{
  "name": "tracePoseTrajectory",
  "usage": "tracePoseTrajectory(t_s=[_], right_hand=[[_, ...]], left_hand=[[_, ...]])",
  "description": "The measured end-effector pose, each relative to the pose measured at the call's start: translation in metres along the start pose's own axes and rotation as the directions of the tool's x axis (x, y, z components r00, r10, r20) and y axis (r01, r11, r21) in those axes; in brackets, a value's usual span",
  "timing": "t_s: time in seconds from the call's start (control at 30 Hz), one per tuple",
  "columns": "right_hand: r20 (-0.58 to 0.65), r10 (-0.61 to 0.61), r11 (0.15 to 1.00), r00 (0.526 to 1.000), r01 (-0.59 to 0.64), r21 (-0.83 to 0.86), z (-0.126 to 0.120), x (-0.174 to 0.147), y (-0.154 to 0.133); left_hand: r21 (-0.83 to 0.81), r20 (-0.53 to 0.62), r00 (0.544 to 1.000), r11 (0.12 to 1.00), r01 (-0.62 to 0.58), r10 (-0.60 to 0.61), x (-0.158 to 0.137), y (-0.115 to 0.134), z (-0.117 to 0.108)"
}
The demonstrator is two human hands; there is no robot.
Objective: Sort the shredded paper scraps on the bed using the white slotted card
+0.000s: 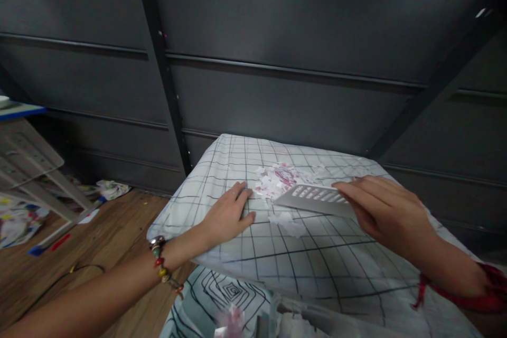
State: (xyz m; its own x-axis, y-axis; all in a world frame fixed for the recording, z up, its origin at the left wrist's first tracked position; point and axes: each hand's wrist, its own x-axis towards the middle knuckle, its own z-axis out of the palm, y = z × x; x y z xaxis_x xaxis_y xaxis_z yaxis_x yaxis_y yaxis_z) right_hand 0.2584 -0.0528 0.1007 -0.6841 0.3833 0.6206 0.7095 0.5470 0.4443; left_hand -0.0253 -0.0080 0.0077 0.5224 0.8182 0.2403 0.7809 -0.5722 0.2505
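Observation:
My left hand (232,210) lies flat on the white checked cloth (237,253), fingers stretched out, just left of a heap of torn paper scraps (281,177). The scraps are white with pink-red marks. My right hand (390,211) grips one end of a flat grey slotted plate (312,200). It is tilted on its long edge, and its far end is beside the heap. A smaller pile of white scraps (291,223) lies on the near side of the plate. What exactly the slotted plate belongs to, I cannot tell.
Dark panels (297,100) rise behind the cloth-covered surface. A clear plastic box (293,311) with whitish contents stands at the near edge, beside a blurred pink-and-white thing (232,322). On the left are a desk (27,163), a red pen-like object (60,242) and a cable (59,277).

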Motion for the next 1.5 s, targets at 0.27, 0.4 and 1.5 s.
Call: tracePoseTrajectory(t_s=[0.27,0.4,1.5], right_hand=[[0.017,-0.105,0.993,0.994,0.104,0.048,0.017,0.013,-0.009],[0.045,-0.081,0.991,0.996,0.076,0.113,0.005,-0.011,0.004],[0.024,-0.039,0.998,0.999,0.038,0.059,0.002,-0.022,0.004]], left_hand=[[-0.019,-0.039,0.999,1.000,-0.016,0.015,0.000,-0.002,0.001],[-0.021,-0.046,0.999,1.000,-0.018,0.017,0.000,-0.003,0.002],[0.008,-0.028,0.999,1.000,-0.020,0.020,0.000,-0.002,0.001]])
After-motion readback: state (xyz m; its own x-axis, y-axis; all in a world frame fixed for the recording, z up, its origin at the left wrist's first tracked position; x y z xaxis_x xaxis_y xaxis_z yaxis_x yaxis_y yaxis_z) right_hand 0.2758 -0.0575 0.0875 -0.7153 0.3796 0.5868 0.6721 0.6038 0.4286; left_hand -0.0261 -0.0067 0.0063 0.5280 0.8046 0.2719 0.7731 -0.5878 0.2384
